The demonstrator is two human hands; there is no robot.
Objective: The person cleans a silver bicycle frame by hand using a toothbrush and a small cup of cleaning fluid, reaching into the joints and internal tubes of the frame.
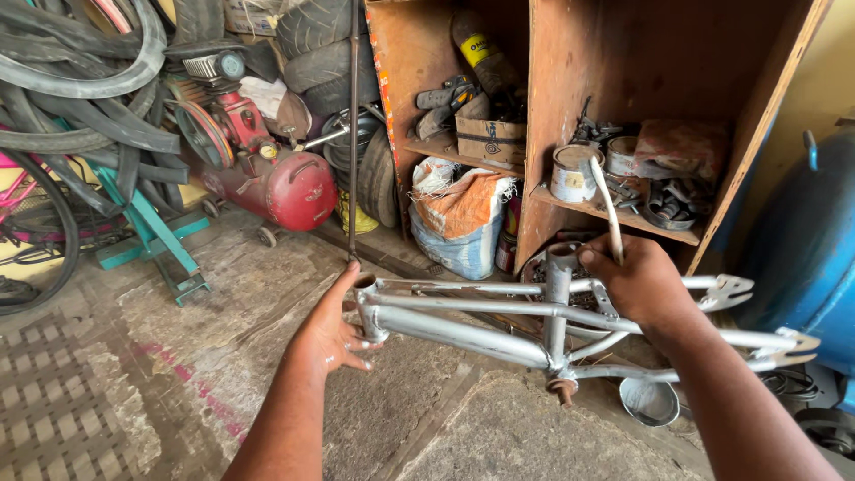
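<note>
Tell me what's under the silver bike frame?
Under the silver metal bicycle frame lies cracked concrete floor and a round shiny metal bowl. The right hand's forearm hides the bowl's far edge.

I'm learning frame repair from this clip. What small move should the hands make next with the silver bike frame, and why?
Probably lower the silver bike frame onto the concrete floor: it hangs in mid-air, the left hand only at its head tube, the right hand also holding a thin tool, so its grip looks partial.

A red air compressor (272,174) sits at ten o'clock, with black tyres (321,40) stacked behind it at eleven. A teal metal stand (151,236) lies at nine o'clock. The wooden shelf unit (543,134) fills twelve to two, holding paint tins (572,173) and a cardboard box (490,140). A blue tank (806,249) stands at three o'clock.
</note>
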